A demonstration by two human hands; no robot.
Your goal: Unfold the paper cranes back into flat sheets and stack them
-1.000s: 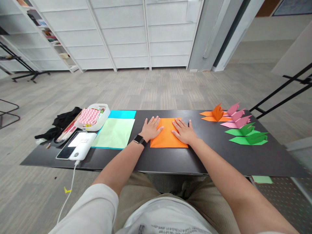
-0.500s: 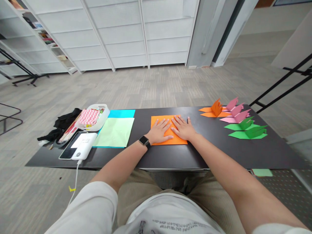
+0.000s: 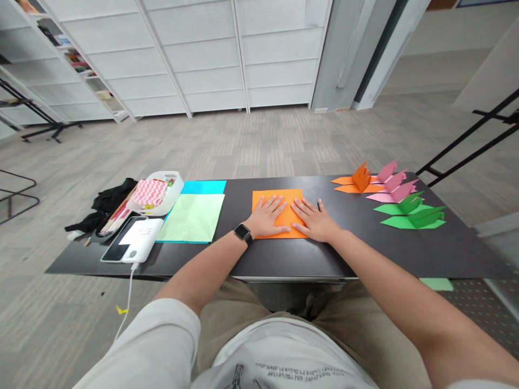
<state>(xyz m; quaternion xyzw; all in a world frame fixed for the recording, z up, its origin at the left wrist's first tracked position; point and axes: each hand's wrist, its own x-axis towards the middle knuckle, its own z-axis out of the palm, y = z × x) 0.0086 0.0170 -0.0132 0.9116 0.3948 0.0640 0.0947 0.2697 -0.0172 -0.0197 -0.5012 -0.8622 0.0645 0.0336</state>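
An orange sheet of paper [image 3: 286,216] lies flat on the dark table in front of me. My left hand [image 3: 267,217] rests flat on its left half, fingers spread, with a black watch [image 3: 242,232] on the wrist. My right hand [image 3: 315,220] lies flat across the sheet's right edge, fingers apart, partly on the paper and partly on the table. Both palms face down, hiding parts of the sheet. Off to the right stand folded paper figures: orange [image 3: 360,179], pink [image 3: 393,186] and green [image 3: 416,213].
Left on the dark table [image 3: 239,259] are light green paper [image 3: 192,218] over blue paper [image 3: 203,187], a white basket [image 3: 175,189] of items, a white power bank [image 3: 141,243] with a cable, a phone [image 3: 115,249] and black cloth [image 3: 113,195].
My right hand has slid to the right, from the sheet's right part to its edge. My left hand stays in nearly the same place on the orange paper.
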